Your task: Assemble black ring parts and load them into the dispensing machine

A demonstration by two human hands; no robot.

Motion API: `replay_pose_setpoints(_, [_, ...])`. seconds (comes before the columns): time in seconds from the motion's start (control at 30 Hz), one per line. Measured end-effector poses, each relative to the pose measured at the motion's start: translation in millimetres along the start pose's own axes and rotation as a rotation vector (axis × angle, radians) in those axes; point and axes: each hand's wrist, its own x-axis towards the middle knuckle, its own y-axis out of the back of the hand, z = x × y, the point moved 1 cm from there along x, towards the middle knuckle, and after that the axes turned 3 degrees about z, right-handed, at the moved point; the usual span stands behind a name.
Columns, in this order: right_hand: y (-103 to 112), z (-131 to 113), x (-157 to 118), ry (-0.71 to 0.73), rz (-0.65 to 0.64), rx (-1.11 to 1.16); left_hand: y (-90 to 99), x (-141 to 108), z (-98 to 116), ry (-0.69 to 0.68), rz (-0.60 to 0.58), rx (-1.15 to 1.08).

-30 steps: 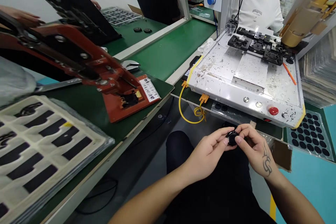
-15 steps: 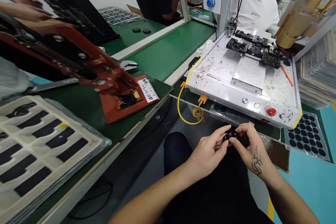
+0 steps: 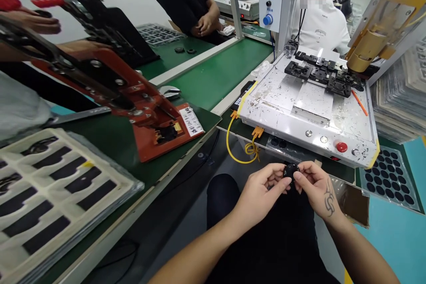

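Note:
A small, shiny black round part is held above my lap, in front of the white machine. My left hand pinches it from the left, thumb toward me and fingers curled behind. From the right, my right hand grips the same part between thumb and forefinger. Its underside and far edge are covered by my fingers. The white machine beyond my hands carries black fixtures and an orange stick on its top plate.
At left, a pale tray with dark pieces lies beside a red toggle press. A green conveyor belt runs behind. A sheet of black discs lies at right. Co-workers sit across; one's hand is near red handles.
The black part has turned so its round face shows more, with both hands still on it. Across the belt, a co-worker's hands have come together lower down. My view has shifted slightly.

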Motion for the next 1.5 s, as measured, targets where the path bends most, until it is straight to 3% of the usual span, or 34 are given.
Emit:
replay_pose_setpoints(0.2, [-1.1, -8.6, -7.2, 0.074, -0.043, -0.084, 1.8, -3.1, 13.0, -0.143, 0.008, 0.186])
replay_pose_setpoints(0.43, [-4.1, -11.5, -10.8, 0.046, -0.025, -0.039, 1.1, -8.8, 17.9, -0.282, 0.061, 0.328])
replay_pose_setpoints(1.2, [-8.0, -18.3, -14.4, 0.054, -0.004, -0.127, -3.3, -12.4, 17.5, -0.183, 0.047, 0.227])
replay_pose_setpoints(1.5, [-11.5, -6.8, -9.4, 0.201, -0.019, -0.288, -2.0, -10.1, 14.3, -0.19, 0.136, 0.315])
